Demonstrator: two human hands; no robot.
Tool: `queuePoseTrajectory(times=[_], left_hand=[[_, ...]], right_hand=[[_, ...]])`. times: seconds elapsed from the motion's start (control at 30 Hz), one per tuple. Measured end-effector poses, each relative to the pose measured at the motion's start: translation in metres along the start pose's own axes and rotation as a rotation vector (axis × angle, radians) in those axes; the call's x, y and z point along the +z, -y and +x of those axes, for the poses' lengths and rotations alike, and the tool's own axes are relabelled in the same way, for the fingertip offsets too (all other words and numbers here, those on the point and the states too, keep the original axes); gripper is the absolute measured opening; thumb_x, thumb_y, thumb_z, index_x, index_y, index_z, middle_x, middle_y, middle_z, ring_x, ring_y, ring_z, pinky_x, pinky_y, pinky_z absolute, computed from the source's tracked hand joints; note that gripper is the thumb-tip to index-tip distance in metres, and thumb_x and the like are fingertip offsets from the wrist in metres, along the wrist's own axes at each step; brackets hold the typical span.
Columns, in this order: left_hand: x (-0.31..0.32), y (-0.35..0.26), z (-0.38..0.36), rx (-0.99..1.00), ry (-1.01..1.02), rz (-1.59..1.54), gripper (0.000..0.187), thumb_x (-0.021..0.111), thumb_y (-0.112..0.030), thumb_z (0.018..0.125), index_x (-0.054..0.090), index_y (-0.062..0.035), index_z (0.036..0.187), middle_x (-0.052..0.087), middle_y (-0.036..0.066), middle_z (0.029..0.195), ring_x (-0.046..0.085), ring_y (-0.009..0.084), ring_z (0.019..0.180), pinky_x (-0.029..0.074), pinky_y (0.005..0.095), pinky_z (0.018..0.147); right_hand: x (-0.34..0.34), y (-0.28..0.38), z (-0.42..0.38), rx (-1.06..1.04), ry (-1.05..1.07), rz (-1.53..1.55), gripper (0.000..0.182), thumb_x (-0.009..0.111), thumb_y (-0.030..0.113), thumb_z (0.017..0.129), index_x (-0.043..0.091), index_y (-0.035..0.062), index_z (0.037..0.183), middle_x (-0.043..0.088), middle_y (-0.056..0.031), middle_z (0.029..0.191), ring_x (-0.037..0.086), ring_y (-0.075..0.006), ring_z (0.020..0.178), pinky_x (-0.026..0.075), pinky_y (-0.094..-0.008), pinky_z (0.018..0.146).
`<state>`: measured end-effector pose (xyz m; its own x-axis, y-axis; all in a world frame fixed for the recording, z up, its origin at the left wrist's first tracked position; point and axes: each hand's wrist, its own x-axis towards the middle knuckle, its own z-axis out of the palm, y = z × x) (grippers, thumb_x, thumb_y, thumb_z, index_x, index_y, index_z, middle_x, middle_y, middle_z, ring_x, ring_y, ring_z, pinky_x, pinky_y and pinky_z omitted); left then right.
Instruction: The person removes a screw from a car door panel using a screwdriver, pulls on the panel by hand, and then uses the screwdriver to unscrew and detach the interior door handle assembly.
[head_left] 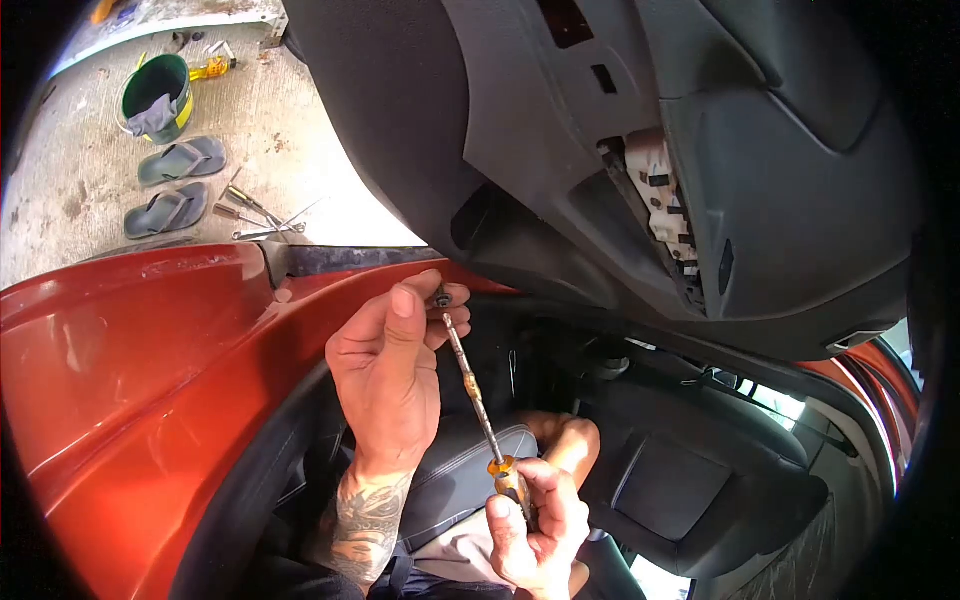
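My left hand (395,350), raised near the red door sill, pinches a small dark fastener (443,299) between its fingertips. Below and to the right, my right hand (540,525) is wrapped round the amber handle of a screwdriver (479,408). The long metal shaft points up and to the left, and its tip is at or just below the fastener; whether they touch is too small to tell. A tattooed forearm leads to my left hand.
Dark car trim (560,180) with an opening fills the upper right. Red bodywork (130,370) lies left, a car seat (675,490) lower right. On the concrete outside are a green bucket (158,88) holding a cloth, sandals (168,210) and several tools (265,215).
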<state>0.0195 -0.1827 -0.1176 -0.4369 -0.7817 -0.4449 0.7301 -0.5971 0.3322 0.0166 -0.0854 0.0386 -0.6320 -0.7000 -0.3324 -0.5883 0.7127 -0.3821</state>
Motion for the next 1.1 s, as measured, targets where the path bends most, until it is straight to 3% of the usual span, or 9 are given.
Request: queuePoseTrajectory(times=[0.03,0.47,0.63,0.73,0.83,0.93,1.03,1.1], left_hand=[[0.0,-0.001,0.0,0.0,-0.004,-0.002,0.035,0.058,-0.03,0.095,0.065,0.0023,0.106,0.067,0.013,0.094,0.062,0.0193,0.079,0.05,0.0317,0.072],[0.004,-0.001,-0.001,0.132,-0.053,0.027,0.036,0.062,-0.027,0.093,0.066,0.0082,0.1,0.068,0.016,0.088,0.065,0.0198,0.08,0.052,0.0311,0.074],[0.0,-0.001,0.0,0.178,-0.023,0.102,0.033,0.062,-0.023,0.094,0.066,0.0092,0.098,0.067,0.014,0.087,0.062,0.0174,0.079,0.05,0.0281,0.074],[-0.002,-0.001,0.0,0.179,-0.007,0.164,0.031,0.061,-0.02,0.094,0.065,0.0103,0.097,0.066,0.014,0.088,0.061,0.016,0.079,0.048,0.0267,0.074],[0.0,-0.001,0.0,0.187,0.002,0.156,0.028,0.061,-0.018,0.094,0.065,0.0098,0.097,0.066,0.015,0.09,0.061,0.016,0.081,0.048,0.0262,0.075],[0.001,0.0,-0.001,0.215,0.02,0.262,0.035,0.057,-0.026,0.096,0.065,0.0082,0.096,0.065,0.014,0.087,0.057,0.0176,0.076,0.045,0.03,0.069],[0.001,0.0,-0.001,0.27,0.041,0.313,0.033,0.058,-0.023,0.095,0.065,0.0091,0.094,0.065,0.015,0.089,0.057,0.0169,0.075,0.046,0.0289,0.069],[-0.001,-0.002,-0.001,0.248,0.057,0.306,0.014,0.065,-0.004,0.089,0.067,0.0088,0.094,0.066,0.016,0.093,0.061,0.0149,0.08,0.047,0.0226,0.07]], right_hand=[[-0.004,0.007,0.006,-0.046,0.065,-0.065,0.028,0.059,0.016,0.088,0.057,-0.0005,0.11,0.067,-0.012,0.088,0.061,-0.0315,0.08,0.023,-0.0582,0.102],[0.013,0.015,0.013,-0.105,-0.186,-0.155,0.024,0.058,0.014,0.087,0.059,0.001,0.107,0.065,-0.0123,0.086,0.056,-0.0314,0.079,0.028,-0.0531,0.095],[0.015,0.026,0.01,0.086,-0.256,-0.213,0.023,0.059,0.012,0.086,0.06,0.0015,0.106,0.064,-0.0128,0.085,0.054,-0.0314,0.08,0.031,-0.0508,0.093],[0.013,0.027,0.005,0.016,-0.275,0.108,0.023,0.059,0.008,0.085,0.06,0.0014,0.107,0.063,-0.0134,0.088,0.054,-0.0308,0.082,0.035,-0.0446,0.09],[0.007,0.025,0.009,-0.007,-0.179,0.127,0.022,0.058,0.006,0.085,0.06,0.0004,0.106,0.062,-0.014,0.091,0.054,-0.0302,0.081,0.038,-0.0387,0.086],[0.017,0.016,0.01,-0.15,-0.373,-0.346,0.024,0.057,0.005,0.085,0.058,-0.0025,0.108,0.062,-0.0149,0.093,0.056,-0.0279,0.078,0.04,-0.0354,0.082],[0.023,0.008,0.005,-0.117,-0.315,-0.266,0.023,0.059,0.005,0.085,0.058,-0.0024,0.107,0.061,-0.0139,0.092,0.055,-0.0246,0.075,0.04,-0.0331,0.078],[0.025,0.004,0.003,-0.086,-0.275,-0.21,0.023,0.06,0.006,0.085,0.059,-0.0024,0.106,0.061,-0.0132,0.091,0.055,-0.0223,0.073,0.04,-0.0315,0.075]])
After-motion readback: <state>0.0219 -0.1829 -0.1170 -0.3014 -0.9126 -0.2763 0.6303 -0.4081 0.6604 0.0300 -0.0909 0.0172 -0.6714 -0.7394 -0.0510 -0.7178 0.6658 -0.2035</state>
